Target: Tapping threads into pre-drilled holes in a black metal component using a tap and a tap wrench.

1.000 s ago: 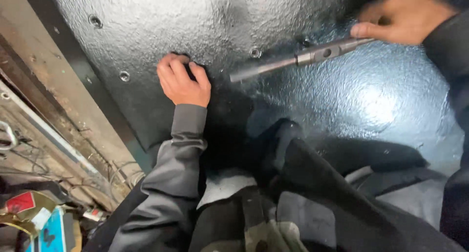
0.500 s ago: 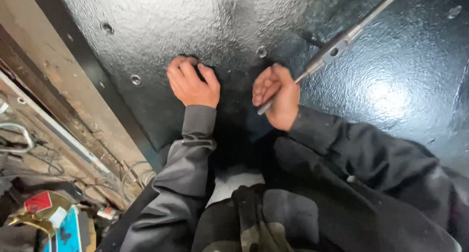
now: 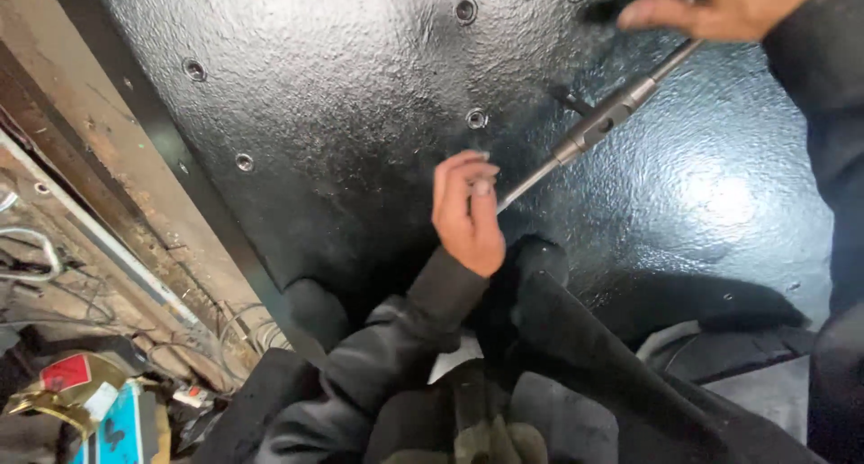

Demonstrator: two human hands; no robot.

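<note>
- At its lower tip, the long socket wrench (image 3: 594, 126) is pinched by the left hand (image 3: 468, 214).
- The right hand (image 3: 720, 5) clasps its upper end.
- Best keep the tip square over the nearest bolt hole (image 3: 476, 118) in the black panel (image 3: 342, 86).

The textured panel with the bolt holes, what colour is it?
Glossy black panel, seen in the head view.

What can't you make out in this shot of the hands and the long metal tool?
Head view:
- Right hand: cut off by the top edge; its grip on the tool is unclear.
- Tool tip: hidden behind the left hand.
- Clutter at lower left: blurred, too small.
</note>
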